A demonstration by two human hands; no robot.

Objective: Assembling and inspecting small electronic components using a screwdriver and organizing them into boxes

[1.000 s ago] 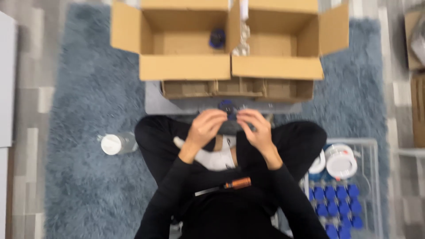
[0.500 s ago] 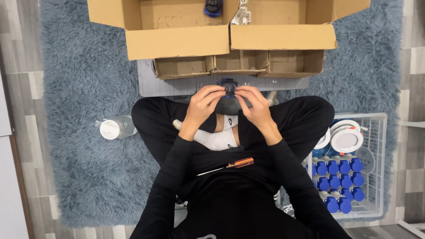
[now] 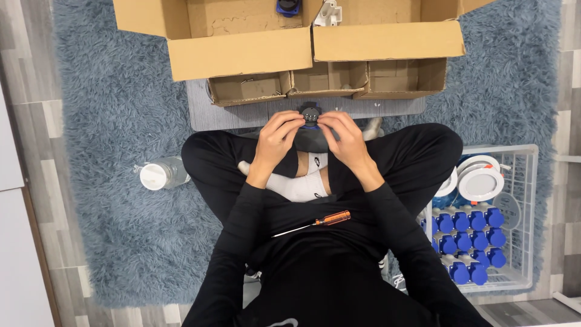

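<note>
The left hand (image 3: 275, 140) and the right hand (image 3: 346, 140) are both pinching a small round dark part (image 3: 310, 114) between their fingertips, holding it above the crossed legs, just in front of a grey mat (image 3: 242, 114). Its blue edge is peeking out below (the fingers are hiding most of its sides, so its shape is hard to tell).

One screwdriver (image 3: 315, 222) with an orange handle is lying on the lap. Two big cardboard boxes (image 3: 242, 54) are standing open behind the mat, cut off at the top, and three small cardboard trays (image 3: 327, 79) are sitting under their flaps. On the person's right, one white wire basket (image 3: 526, 212) is holding many blue parts (image 3: 469, 242) and white round lamps (image 3: 481, 181). On the left, one plastic bottle (image 3: 160, 174) is lying on the blue rug (image 3: 115, 200).
</note>
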